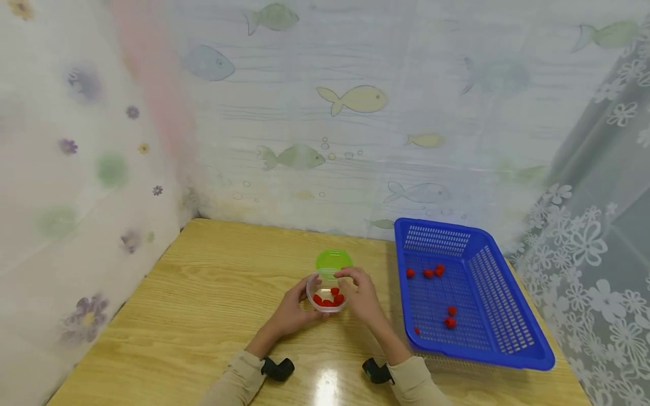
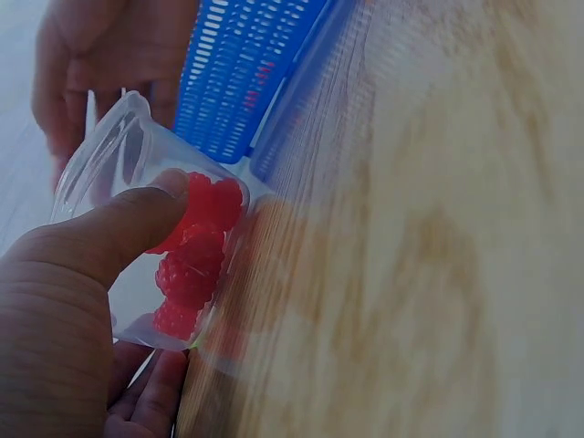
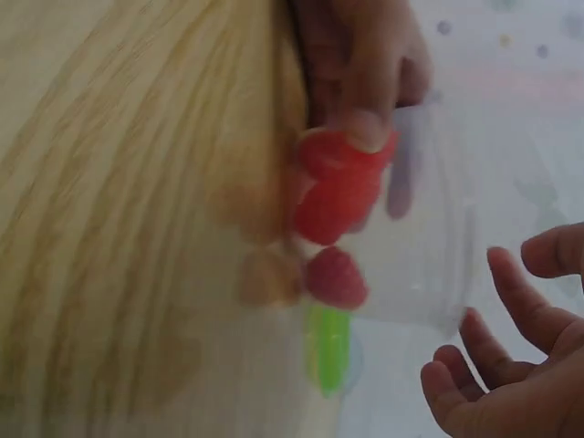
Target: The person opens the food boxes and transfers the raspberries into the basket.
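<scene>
A clear plastic tub (image 1: pixel 325 293) stands on the table with several red raspberries (image 2: pixel 192 269) lying at its bottom. My left hand (image 1: pixel 293 312) grips the tub from the left side, thumb pressed along its wall and fingers around the lower far side. At the tub's right rim hovers my right hand (image 1: pixel 361 299), its fingers loosely bent and parted. Nothing shows between those right fingers (image 3: pixel 525 310) in the right wrist view. Just behind the tub lies a green lid (image 1: pixel 333 259).
To the right, a blue plastic basket (image 1: pixel 399 254) with slotted walls holds several more raspberries (image 1: pixel 449 322), spread in small groups. The wooden table (image 1: pixel 218 282) runs back to a curtain printed with fish (image 1: pixel 360 99). A dark wrist device (image 1: pixel 277 369) sits at each sleeve.
</scene>
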